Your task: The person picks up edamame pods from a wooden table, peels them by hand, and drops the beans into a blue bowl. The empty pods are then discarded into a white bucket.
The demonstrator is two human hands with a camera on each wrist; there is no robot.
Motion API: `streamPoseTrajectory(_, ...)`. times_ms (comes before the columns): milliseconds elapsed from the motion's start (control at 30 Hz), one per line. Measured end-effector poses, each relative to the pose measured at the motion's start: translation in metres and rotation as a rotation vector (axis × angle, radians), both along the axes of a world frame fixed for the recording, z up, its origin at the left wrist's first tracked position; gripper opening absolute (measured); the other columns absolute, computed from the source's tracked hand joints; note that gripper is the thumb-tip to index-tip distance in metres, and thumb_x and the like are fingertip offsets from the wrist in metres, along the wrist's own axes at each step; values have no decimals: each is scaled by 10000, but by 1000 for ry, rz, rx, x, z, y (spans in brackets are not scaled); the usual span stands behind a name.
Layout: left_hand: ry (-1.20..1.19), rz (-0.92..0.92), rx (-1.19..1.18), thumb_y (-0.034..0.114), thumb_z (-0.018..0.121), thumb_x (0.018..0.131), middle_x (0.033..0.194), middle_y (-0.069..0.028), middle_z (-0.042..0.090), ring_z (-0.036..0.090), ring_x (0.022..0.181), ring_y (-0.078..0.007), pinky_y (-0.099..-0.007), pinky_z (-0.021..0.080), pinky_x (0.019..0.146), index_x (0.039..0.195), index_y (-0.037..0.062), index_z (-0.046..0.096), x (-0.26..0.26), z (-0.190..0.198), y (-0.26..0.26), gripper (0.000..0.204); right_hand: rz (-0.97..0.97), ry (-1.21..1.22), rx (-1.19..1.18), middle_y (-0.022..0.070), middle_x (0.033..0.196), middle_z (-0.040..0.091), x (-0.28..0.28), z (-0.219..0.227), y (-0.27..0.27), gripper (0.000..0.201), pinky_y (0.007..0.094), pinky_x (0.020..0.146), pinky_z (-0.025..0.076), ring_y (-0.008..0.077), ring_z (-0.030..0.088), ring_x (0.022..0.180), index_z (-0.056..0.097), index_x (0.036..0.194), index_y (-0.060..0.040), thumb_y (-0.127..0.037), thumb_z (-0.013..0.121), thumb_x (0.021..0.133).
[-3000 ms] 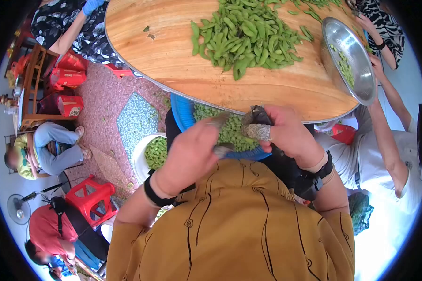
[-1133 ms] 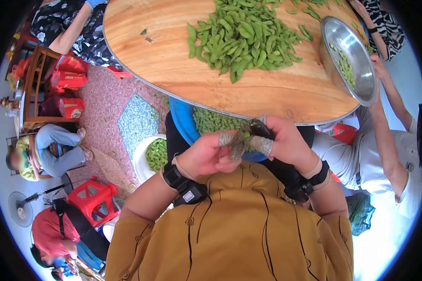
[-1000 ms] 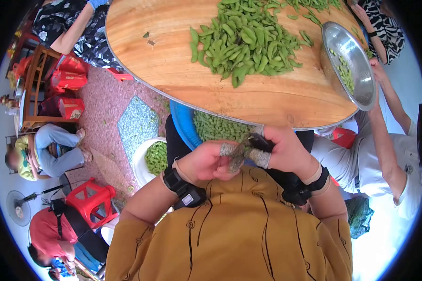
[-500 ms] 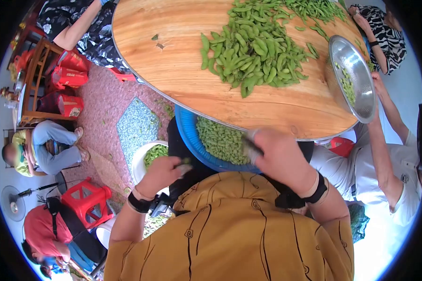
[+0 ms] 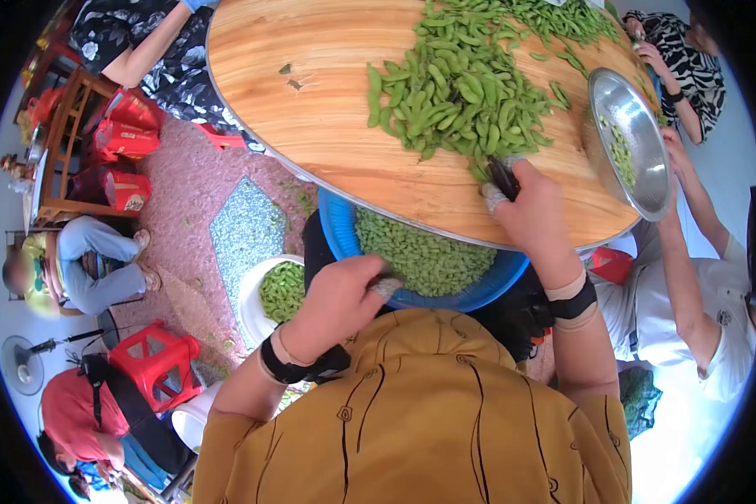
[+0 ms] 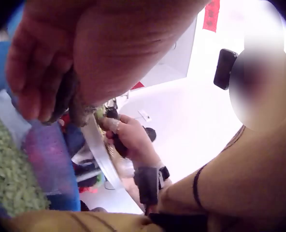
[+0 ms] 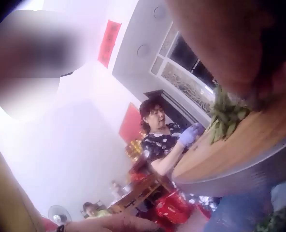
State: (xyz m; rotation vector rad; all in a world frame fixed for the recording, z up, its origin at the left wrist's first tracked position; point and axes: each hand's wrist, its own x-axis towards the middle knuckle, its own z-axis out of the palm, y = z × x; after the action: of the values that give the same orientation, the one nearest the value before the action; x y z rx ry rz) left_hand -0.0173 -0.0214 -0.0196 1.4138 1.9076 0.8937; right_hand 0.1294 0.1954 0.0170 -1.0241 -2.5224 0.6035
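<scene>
Green pods [image 5: 449, 92] lie heaped on the round wooden table [image 5: 311, 126]. At the heap's near edge, my right hand [image 5: 536, 214] pinches a pod [image 5: 481, 171] between wrapped thumb and finger; the left wrist view shows this hand [image 6: 131, 137] too. My left hand [image 5: 338, 301] hangs over the near left side of the blue basin [image 5: 334, 227], its fingers loosely curled, with dark and grey coverings on them. No pod shows in it. Shelled beans [image 5: 424, 256] fill the basin; they also show [image 6: 10, 169] in the left wrist view.
A white bucket of pods [image 5: 248, 298] stands left of the basin. A steel colander [image 5: 647, 155] sits at the table's right edge. People sit around, one in blue gloves [image 7: 189, 135]. A red stool [image 5: 155, 361] is at the lower left.
My hands were together over the basin, then parted. The left went to the white bucket and came back toward the basin; the right moved up onto the table and took hold of a pod.
</scene>
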Motion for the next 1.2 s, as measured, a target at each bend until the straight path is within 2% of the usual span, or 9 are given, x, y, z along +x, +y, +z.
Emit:
streamPoseTrajectory(67,40,-58,62,83,623,802,767,-157,568,575,739,-353,-386,466,637,891,20,599,9,18,20,112,-18,-7,-108,151,684,606,15,3,8,212,382,581,481,331,603,625,580,853,13,-131,696,749)
streamPoseTrajectory(133,81,-40,202,67,617,789,792,-158,570,572,761,-358,-392,467,648,912,17,592,18,25,41,135,-21,122,-543,41,672,590,27,3,14,211,288,551,447,156,551,586,616,886,5,-139,717,771)
streamPoseTrajectory(233,160,1,413,33,599,766,838,-158,572,569,799,-371,-408,470,672,958,12,575,28,32,76,194,-112,181,-881,-31,708,566,35,17,13,181,221,559,413,45,479,637,640,914,-8,-127,712,798)
streamPoseTrajectory(433,335,-101,308,-1,579,743,866,-168,578,572,823,-399,-433,473,682,1013,5,557,30,24,107,271,119,315,-817,-34,727,565,43,2,19,209,202,491,394,33,476,581,635,992,-15,-119,687,819)
streamPoseTrajectory(700,293,35,235,-5,564,737,700,-188,563,592,685,-348,-408,462,605,888,-11,599,23,21,113,155,-28,378,-847,18,735,608,42,9,6,199,208,466,416,60,502,531,571,1066,-7,-115,556,900)
streamPoseTrajectory(767,95,68,179,-4,558,743,692,-185,560,576,601,-274,-352,450,555,856,-13,607,22,19,114,124,9,348,-844,28,734,610,43,12,0,181,209,460,418,65,503,519,565,1057,-9,-108,533,908)
streamPoseTrajectory(1000,10,-69,173,13,544,806,698,-111,593,545,566,-156,-283,436,537,868,-11,612,33,27,101,95,41,398,-1136,14,720,597,46,-1,3,162,208,469,425,65,505,516,567,1028,-16,-107,546,896)
streamPoseTrajectory(1167,-678,16,-70,10,480,867,752,9,591,501,587,-54,-208,413,523,926,6,599,36,27,89,132,53,343,-1001,0,715,580,50,4,-16,167,213,475,426,65,509,523,563,1029,-9,-117,547,902)
streamPoseTrajectory(1200,-679,15,-70,10,480,867,752,9,591,501,587,-54,-208,413,523,926,6,599,37,27,87,132,90,351,-1004,5,721,582,51,9,-20,177,220,474,431,69,512,520,558,1039,-6,-76,528,879)
